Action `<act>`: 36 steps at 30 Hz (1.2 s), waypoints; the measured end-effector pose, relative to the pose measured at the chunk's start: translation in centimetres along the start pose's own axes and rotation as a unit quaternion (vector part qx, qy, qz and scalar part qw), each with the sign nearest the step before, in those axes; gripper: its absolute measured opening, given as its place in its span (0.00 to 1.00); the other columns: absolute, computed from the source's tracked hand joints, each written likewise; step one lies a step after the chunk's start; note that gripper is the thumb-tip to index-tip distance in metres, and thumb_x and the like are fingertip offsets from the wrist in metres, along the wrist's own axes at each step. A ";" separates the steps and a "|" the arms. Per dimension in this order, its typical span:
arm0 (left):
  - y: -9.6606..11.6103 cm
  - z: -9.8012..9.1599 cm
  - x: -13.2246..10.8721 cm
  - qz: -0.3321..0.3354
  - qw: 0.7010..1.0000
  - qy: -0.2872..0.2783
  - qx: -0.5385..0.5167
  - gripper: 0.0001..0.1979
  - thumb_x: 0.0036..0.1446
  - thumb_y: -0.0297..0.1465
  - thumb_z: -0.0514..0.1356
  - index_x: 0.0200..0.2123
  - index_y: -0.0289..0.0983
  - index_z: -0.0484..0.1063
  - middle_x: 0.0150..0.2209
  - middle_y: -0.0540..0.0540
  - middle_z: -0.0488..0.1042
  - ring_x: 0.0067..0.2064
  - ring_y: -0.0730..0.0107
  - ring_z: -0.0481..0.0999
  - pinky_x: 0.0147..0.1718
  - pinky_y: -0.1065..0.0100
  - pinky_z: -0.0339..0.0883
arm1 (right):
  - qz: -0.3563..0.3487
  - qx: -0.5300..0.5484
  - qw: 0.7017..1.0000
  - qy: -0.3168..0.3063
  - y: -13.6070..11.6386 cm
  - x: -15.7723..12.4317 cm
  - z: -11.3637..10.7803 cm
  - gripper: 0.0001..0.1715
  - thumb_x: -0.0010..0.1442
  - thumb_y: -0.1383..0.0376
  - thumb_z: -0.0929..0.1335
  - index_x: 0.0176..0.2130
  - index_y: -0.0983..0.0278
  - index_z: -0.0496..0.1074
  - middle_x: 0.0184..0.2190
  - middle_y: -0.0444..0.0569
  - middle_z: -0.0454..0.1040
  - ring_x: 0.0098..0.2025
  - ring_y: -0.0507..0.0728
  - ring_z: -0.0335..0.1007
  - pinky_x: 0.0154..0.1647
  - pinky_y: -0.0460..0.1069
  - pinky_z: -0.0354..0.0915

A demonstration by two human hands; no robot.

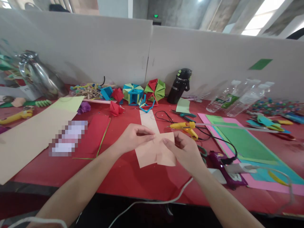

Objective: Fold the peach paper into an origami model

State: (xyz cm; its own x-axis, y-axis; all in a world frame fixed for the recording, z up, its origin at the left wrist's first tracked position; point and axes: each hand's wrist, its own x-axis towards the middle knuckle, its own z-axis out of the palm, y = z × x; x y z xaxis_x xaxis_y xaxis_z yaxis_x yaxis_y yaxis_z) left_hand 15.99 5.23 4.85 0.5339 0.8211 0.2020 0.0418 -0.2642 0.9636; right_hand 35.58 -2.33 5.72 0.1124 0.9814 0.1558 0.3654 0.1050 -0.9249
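Note:
My left hand pinches the upper left part of a pale peach sheet of paper. At its right, my right hand grips the edge of a peach paper piece, thumb on top and fingers behind. The two parts meet or overlap in the middle; I cannot tell whether they are one sheet. Just beyond them a pale paper strip lies on the red table. A yellow hot glue gun rests close to my right hand.
Pliers, a black bottle and folded paper models stand behind. Coloured sheets and a purple power strip lie right, near plastic bottles. Red paper, a large beige sheet and a metal jug are left.

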 end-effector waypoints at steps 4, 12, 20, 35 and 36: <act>-0.1 0.2 -0.1 0.025 1.000 0.016 -0.003 0.11 0.51 0.36 0.66 0.35 0.35 0.80 0.35 0.44 0.81 0.37 0.65 0.80 0.36 0.69 0.73 | -0.009 0.000 1.000 0.000 -0.1 0.0 -0.1 0.13 0.56 0.56 0.72 0.34 0.63 0.70 0.28 0.47 0.76 0.30 0.56 0.73 0.28 0.49 0.69; 0.2 0.2 -0.2 0.028 0.999 0.020 -0.006 0.11 0.51 0.35 0.67 0.35 0.35 0.80 0.35 0.43 0.81 0.37 0.66 0.80 0.36 0.69 0.73 | -0.010 -0.004 1.000 0.002 -0.3 -0.1 -0.2 0.14 0.55 0.56 0.72 0.32 0.62 0.69 0.27 0.46 0.75 0.28 0.55 0.72 0.27 0.48 0.67; 0.2 0.1 -0.2 0.028 1.000 0.007 -0.001 0.10 0.52 0.36 0.66 0.34 0.35 0.79 0.34 0.44 0.81 0.36 0.67 0.79 0.35 0.70 0.73 | -0.012 -0.014 1.000 -0.004 -0.1 0.0 -0.3 0.14 0.56 0.55 0.72 0.32 0.62 0.69 0.27 0.46 0.75 0.28 0.55 0.72 0.27 0.48 0.67; 0.0 -0.4 -0.2 -0.072 0.991 -0.112 -0.015 0.11 0.50 0.36 0.67 0.34 0.35 0.81 0.34 0.43 0.82 0.35 0.66 0.79 0.33 0.70 0.69 | 0.058 0.023 0.993 -0.101 -0.7 0.2 -0.6 0.19 0.54 0.51 0.71 0.28 0.64 0.69 0.24 0.42 0.69 0.24 0.50 0.64 0.22 0.45 0.59; 0.0 -0.4 -0.2 -0.078 0.990 -0.113 -0.020 0.10 0.49 0.35 0.67 0.34 0.35 0.81 0.34 0.42 0.82 0.35 0.66 0.79 0.33 0.70 0.69 | 0.058 0.024 0.993 -0.103 -0.7 0.3 -0.6 0.19 0.55 0.50 0.71 0.29 0.64 0.69 0.24 0.43 0.69 0.25 0.51 0.64 0.23 0.46 0.60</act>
State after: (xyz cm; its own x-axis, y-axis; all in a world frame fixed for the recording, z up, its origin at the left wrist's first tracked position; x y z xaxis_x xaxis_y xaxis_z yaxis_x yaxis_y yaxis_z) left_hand 15.59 5.27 4.84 0.6988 0.7153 0.0100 0.1077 -0.1191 0.9870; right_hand 35.96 -2.25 6.59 -0.0419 0.9989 -0.0220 0.3154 -0.0076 -0.9489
